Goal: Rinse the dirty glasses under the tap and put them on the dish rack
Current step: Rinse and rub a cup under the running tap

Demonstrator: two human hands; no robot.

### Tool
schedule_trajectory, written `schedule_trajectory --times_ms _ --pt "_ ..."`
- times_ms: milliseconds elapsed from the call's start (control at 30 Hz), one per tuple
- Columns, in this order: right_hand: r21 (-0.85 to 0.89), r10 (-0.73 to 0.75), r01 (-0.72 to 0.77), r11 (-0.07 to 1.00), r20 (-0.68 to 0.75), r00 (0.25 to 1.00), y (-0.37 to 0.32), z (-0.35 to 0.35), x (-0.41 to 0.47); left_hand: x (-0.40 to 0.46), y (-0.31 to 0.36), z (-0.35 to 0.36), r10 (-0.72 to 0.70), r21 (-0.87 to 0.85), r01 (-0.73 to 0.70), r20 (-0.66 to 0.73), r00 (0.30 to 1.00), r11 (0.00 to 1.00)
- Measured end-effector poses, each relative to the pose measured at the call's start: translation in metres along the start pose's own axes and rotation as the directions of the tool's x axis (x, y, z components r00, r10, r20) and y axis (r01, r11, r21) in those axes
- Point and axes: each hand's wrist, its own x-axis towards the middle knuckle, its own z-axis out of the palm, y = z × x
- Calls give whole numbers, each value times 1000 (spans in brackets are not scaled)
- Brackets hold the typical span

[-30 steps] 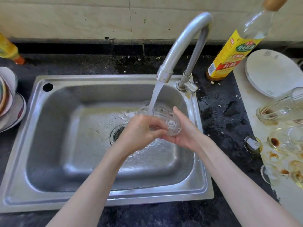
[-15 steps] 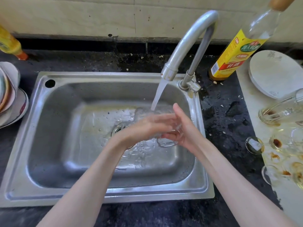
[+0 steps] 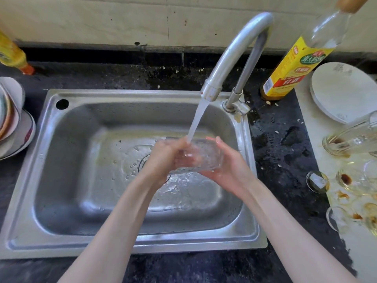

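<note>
glass held by both hands over steel sink, black counter.

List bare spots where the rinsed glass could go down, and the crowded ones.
Free: dark counter between the sink rim and the stained glasses; counter strip behind the sink, left of the tap. Crowded: white board at right with glasses and plate; stacked dishes far left. No dish rack in view.
</note>
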Motion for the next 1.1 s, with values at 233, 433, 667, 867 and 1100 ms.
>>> schedule_trajectory --times_ms 233,433,667,867,1100 --pt "-74 -118 122 990 52 992 4 -8 -2 2 10 -6 -195 -322 291 298 934 901" --pt "-88 -119 106 990 -155 981 6 -12 -2 2 10 6 -84 -14 101 448 890 995" --pt "-103 119 -150 983 -256 959 -3 -10 1 -6 5 22 -127 779 -448 547 827 439" --pt "-2 86 -92 996 -332 939 2 -15 7 -5 -3 21 108 881 -381 366 925 280" --pt "16 99 -100 995 -340 935 4 -9 10 -1 -1 18 67 849 -412 415 908 330"
